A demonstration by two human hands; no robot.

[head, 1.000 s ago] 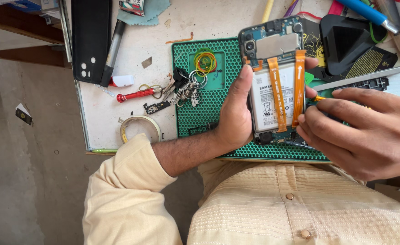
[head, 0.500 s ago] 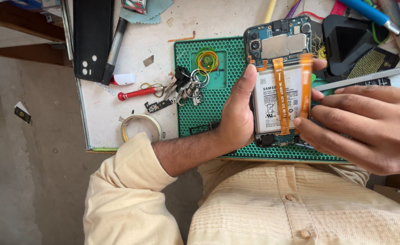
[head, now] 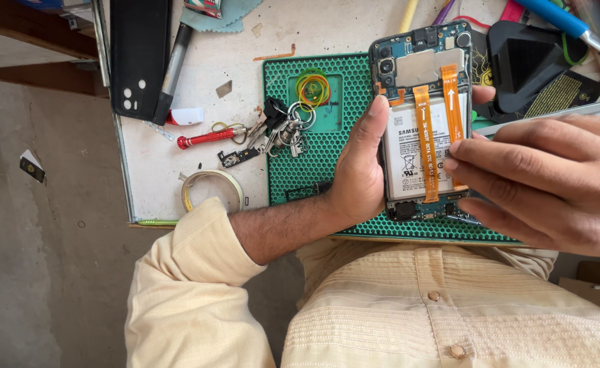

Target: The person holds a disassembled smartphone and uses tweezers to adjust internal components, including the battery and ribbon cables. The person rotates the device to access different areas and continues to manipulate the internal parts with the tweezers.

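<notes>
A green honeycomb-patterned work mat [head: 307,170] lies on the white table [head: 150,170]. Above it, the left hand [head: 358,170] clasps the opened smartphone with its white battery and two orange ribbon cables [head: 419,123] by its left edge. The right hand [head: 552,184] presses its fingertips [head: 453,163] against the right-hand cable, closed on nothing.

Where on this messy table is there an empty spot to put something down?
Bare patches: the white tabletop between the black phone cover and the red screwdriver, and the green mat below the keys. It is crowded at the top right, around the black stand, and where both hands hold the opened phone.
</notes>
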